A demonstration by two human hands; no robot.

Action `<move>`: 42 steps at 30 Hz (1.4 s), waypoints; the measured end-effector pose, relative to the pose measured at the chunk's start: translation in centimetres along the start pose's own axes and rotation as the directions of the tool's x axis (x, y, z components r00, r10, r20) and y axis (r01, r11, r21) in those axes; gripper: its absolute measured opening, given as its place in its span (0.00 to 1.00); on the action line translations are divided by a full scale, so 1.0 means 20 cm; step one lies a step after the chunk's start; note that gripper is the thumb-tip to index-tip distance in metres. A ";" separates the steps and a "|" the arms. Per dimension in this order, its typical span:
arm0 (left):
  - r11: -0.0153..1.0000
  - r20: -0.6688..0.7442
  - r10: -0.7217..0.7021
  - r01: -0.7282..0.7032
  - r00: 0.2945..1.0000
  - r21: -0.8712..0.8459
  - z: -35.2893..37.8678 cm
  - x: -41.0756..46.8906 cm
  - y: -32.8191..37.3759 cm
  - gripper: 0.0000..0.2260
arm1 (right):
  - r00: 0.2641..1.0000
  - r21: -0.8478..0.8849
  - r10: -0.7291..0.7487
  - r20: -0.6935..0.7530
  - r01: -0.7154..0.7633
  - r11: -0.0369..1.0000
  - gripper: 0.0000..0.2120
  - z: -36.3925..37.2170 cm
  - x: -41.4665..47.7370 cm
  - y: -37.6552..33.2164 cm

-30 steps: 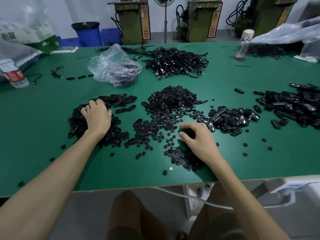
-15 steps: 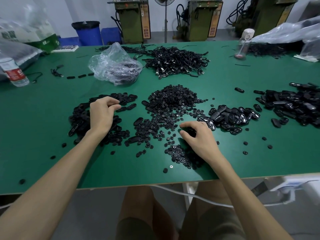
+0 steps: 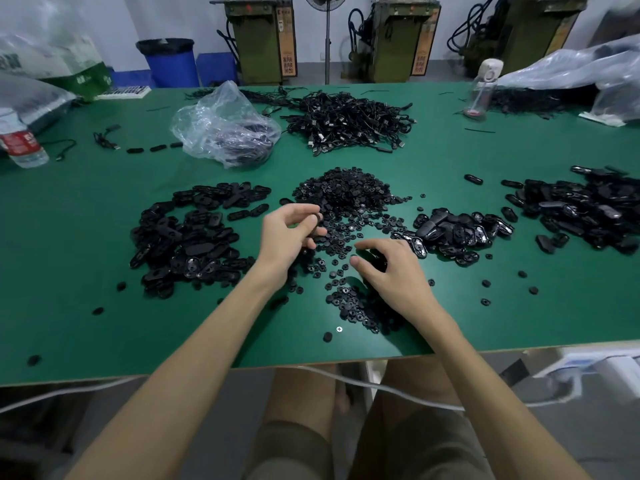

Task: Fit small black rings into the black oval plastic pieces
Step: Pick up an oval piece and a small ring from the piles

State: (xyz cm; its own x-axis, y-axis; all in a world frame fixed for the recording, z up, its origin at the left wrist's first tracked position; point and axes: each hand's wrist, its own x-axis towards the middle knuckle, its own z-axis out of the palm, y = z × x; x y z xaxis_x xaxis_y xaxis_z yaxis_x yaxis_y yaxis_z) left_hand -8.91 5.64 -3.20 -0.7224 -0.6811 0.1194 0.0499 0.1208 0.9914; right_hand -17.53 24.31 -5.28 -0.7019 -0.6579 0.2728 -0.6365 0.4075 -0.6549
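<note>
Left hand point(image 3: 287, 233): pinching one oval piece point(image 3: 314, 226), lifted. Right hand point(image 3: 391, 271): curling over loose rings point(image 3: 346, 202), grasp unclear. Unfilled ovals point(image 3: 187, 237) lying outside the left hand; apparently fitted pieces point(image 3: 457, 233) gathering beyond the right. Much is remaining.

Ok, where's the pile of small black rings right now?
Head view: the ring pile sits mid-table, between the oval-piece heap on the left and a smaller oval heap on the right, behind both hands.
</note>
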 end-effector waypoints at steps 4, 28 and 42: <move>1.000 -0.030 -0.018 0.018 0.999 -0.010 0.04 -0.01 -0.06 0.09 | 1.000 -0.022 0.001 0.005 -0.001 1.000 0.16 0.00 0.00 -0.01; 0.996 0.021 0.089 -0.089 0.996 0.021 0.04 -0.05 -0.09 0.06 | 0.999 -0.065 0.035 0.028 -0.033 0.997 0.05 0.12 0.27 -0.04; 0.995 0.064 0.098 -0.100 0.993 0.023 0.04 -0.03 -0.11 0.04 | 0.987 0.300 0.081 -0.138 -0.036 0.953 0.02 0.08 0.24 -0.01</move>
State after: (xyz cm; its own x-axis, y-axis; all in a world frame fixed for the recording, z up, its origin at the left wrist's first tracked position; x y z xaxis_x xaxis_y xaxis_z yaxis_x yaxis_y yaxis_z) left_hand -9.05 6.40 -5.57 -0.7564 -0.6186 0.2125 0.1058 0.2049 0.9730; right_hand -20.28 20.15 -4.98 -0.7886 -0.5287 0.3138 -0.4853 0.2219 -0.8457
